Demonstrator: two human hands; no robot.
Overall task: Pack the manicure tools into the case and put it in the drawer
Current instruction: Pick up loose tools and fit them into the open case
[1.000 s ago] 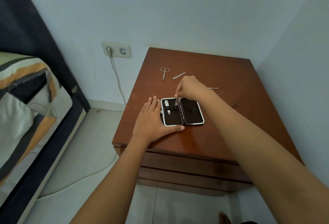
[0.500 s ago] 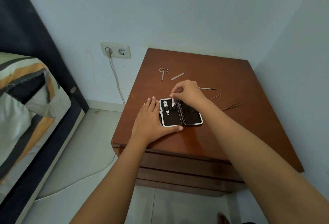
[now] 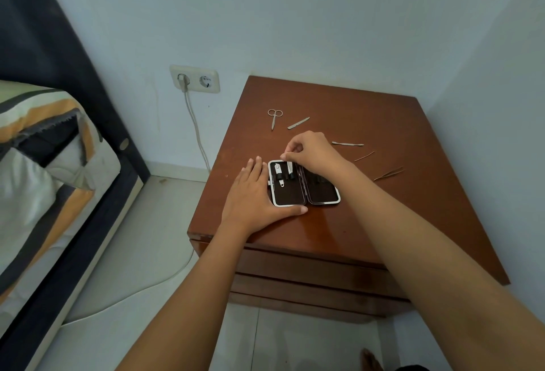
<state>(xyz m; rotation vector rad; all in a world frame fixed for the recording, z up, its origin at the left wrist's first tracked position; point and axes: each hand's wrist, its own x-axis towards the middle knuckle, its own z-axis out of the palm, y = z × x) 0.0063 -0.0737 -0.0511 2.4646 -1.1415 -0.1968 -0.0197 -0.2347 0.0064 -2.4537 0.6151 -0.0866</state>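
Observation:
A small black case [image 3: 303, 191] with a white rim lies open on the brown nightstand [image 3: 368, 123]. A nail clipper [image 3: 278, 174] sits in its left half under an elastic loop. My right hand [image 3: 309, 151] pinches the top of a slim metal tool [image 3: 290, 168] that stands in the second loop. My left hand [image 3: 253, 196] lies flat against the case's left edge, thumb along its front. Loose on the top are small scissors [image 3: 274, 117], a nail file [image 3: 298, 123], a cuticle pusher [image 3: 348, 144], a thin pick [image 3: 364, 156] and tweezers [image 3: 389, 173].
Closed drawer fronts [image 3: 309, 276] run below the nightstand top. A wall socket [image 3: 194, 79] with a white cable is on the left wall. A bed with a striped cover [image 3: 44, 164] stands at far left. Walls close in behind and on the right.
My right hand has pushed the slim tool down into the case's loop and its fingers now pinch the tool's upper end. My left hand has stayed against the case.

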